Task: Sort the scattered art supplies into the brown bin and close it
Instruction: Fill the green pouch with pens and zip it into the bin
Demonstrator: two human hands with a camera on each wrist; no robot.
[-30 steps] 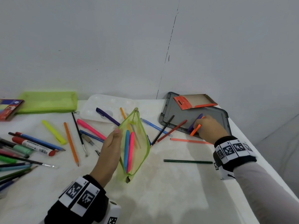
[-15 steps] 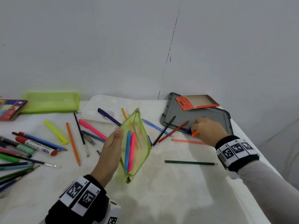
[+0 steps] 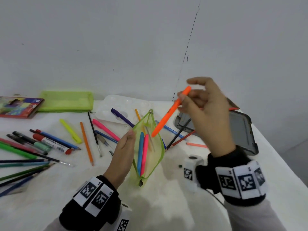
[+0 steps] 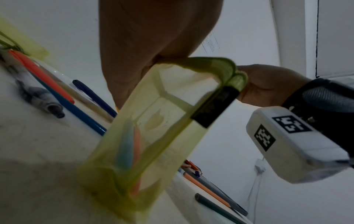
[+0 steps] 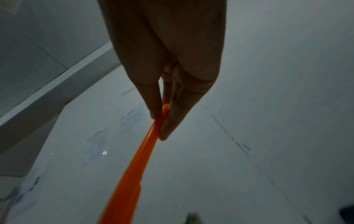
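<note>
Orange marker (image 3: 168, 114), slanted with its tip pointing down, hung at frame centre of the head view just above the mouth of the green mesh pouch (image 3: 149, 152). The right hand (image 3: 206, 112) pinched its upper end between thumb and fingertips; in the right wrist view the fingers (image 5: 172, 119) closed narrowly on the orange barrel. The left hand (image 3: 121, 157) gripped the pouch's near edge and held it upright and open on the white table (image 3: 166, 205). Inside the pouch lay a blue pen (image 3: 140, 152) and a pink pen (image 3: 144, 154), side by side. In the left wrist view a dark label (image 4: 214, 107) sat on the pouch, its writing unreadable. At centre right lay a grey tray (image 3: 240, 130). To the left pens and pencils were scattered, among them a red-capped marker (image 3: 53, 144) whose print was too small to read. At upper left sat a coloured-pencil box (image 3: 18, 107) beside a second green pouch (image 3: 66, 101). Black-and-white coded tags banded both wrists.
</note>
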